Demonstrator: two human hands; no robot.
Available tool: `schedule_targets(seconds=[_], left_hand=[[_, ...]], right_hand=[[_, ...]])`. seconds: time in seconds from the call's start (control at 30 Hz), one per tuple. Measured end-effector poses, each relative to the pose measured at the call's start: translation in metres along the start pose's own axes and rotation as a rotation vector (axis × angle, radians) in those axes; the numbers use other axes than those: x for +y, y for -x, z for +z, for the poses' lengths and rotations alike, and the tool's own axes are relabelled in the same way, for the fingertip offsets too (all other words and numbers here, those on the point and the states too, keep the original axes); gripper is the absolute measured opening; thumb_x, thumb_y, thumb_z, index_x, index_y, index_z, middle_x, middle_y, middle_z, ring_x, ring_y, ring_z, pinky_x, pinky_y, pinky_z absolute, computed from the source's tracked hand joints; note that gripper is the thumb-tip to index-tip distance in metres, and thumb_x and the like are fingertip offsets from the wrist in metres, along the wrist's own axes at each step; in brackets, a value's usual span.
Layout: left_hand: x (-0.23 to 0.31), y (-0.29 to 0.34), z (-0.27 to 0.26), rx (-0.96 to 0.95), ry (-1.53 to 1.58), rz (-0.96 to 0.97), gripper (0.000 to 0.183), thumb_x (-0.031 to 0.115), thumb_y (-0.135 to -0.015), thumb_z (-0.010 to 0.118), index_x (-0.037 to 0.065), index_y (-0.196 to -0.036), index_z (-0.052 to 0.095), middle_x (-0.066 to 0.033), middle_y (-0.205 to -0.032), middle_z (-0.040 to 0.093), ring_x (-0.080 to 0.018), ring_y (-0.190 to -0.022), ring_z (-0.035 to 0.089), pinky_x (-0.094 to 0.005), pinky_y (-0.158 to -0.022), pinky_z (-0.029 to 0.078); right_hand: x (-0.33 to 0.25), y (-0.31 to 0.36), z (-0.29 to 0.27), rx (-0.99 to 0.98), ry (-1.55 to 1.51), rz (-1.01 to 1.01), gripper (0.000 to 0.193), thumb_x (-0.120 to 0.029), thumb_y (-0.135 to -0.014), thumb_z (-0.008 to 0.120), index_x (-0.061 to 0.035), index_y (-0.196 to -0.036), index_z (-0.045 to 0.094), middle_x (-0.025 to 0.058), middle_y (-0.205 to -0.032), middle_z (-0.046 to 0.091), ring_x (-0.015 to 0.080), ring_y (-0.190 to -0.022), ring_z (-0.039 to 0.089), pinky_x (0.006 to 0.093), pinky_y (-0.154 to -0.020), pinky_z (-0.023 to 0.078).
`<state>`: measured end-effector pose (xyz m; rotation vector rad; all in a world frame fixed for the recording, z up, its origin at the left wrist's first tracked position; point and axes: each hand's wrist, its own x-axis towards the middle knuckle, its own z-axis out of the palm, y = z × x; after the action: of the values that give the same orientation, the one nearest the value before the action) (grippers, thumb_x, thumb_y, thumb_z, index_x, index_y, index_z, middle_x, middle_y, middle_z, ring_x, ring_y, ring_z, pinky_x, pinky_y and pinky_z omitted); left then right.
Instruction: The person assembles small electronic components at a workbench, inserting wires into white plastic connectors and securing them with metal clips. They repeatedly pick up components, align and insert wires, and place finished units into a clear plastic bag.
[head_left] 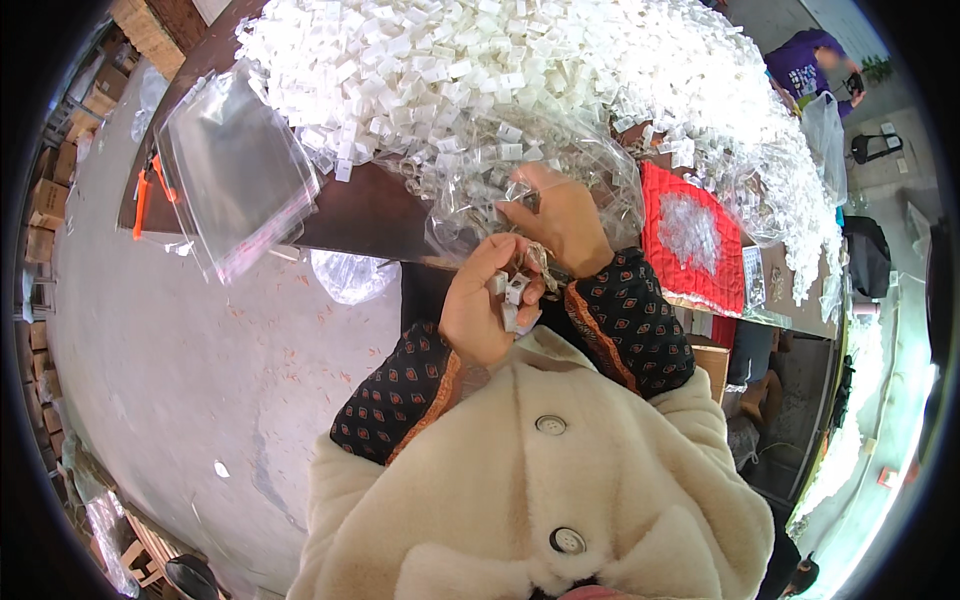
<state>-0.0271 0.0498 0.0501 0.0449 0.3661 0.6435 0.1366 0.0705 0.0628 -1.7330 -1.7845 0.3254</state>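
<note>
My left hand (482,303) is curled, palm up, close to my body at the table's front edge. Several small white plastic pieces (515,290) lie in its grip, along with some thin metallic-looking bits (541,262). Just beyond it, my right hand (562,214) reaches over a crumpled clear plastic bag (455,222), thumb and forefinger apart. The bag holds small shiny pieces too indistinct to name. Right behind the bag rises a large pile of small white plastic pieces (450,70).
Flat clear bags (232,165) lie at the table's left, beside orange-handled scissors (143,200). To the right is a red cloth (660,195) bearing a heap of small clear pieces (692,232). Cardboard boxes (48,203) line the far left. Another person (806,66) is at the back right.
</note>
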Motion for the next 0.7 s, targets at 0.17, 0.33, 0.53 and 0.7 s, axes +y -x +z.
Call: schedule_targets(seconds=[0.17,0.33,0.53,0.7], left_hand=[[0.002,0.0,-0.002,0.009,0.004,-0.004,0.014,0.022,-0.098,0.051,0.009,-0.1,0.056,-0.0091,-0.082,0.056,-0.022,-0.064,0.051,-0.0309,-0.046,0.035],[0.003,-0.003,-0.003,-0.002,0.018,-0.026,0.014,0.022,-0.098,0.051,0.009,-0.1,0.056,-0.0095,-0.082,0.056,-0.0218,-0.064,0.051,-0.0308,-0.046,0.035],[0.004,-0.003,-0.003,0.027,-0.012,-0.007,0.014,0.022,-0.098,0.05,0.009,-0.099,0.055,-0.0103,-0.083,0.057,-0.0214,-0.064,0.051,-0.0306,-0.046,0.036],[0.004,-0.003,-0.004,0.031,-0.011,0.002,0.015,0.022,-0.098,0.05,0.008,-0.098,0.055,-0.0105,-0.084,0.058,-0.0213,-0.064,0.051,-0.0303,-0.047,0.036]], right_hand=[[-0.006,-0.002,-0.017,0.124,-0.117,0.12,0.032,-0.013,-0.085,0.067,-0.0067,-0.116,0.061,0.0182,-0.087,0.064,0.0283,-0.067,0.06,0.0365,-0.063,0.05],[0.006,-0.028,-0.005,0.126,0.288,-0.183,0.033,-0.008,-0.084,0.062,-0.0122,-0.117,0.061,0.0173,-0.093,0.062,0.0328,-0.076,0.063,0.0401,-0.068,0.052],[0.017,-0.032,0.006,0.075,0.254,-0.062,0.027,-0.006,-0.084,0.061,-0.0109,-0.111,0.06,0.0168,-0.103,0.059,0.0385,-0.087,0.061,0.0443,-0.075,0.051],[0.005,-0.019,-0.016,0.082,0.213,-0.14,0.021,-0.005,-0.086,0.063,-0.0083,-0.106,0.058,0.0127,-0.095,0.06,0.0331,-0.08,0.062,0.0399,-0.068,0.05]])
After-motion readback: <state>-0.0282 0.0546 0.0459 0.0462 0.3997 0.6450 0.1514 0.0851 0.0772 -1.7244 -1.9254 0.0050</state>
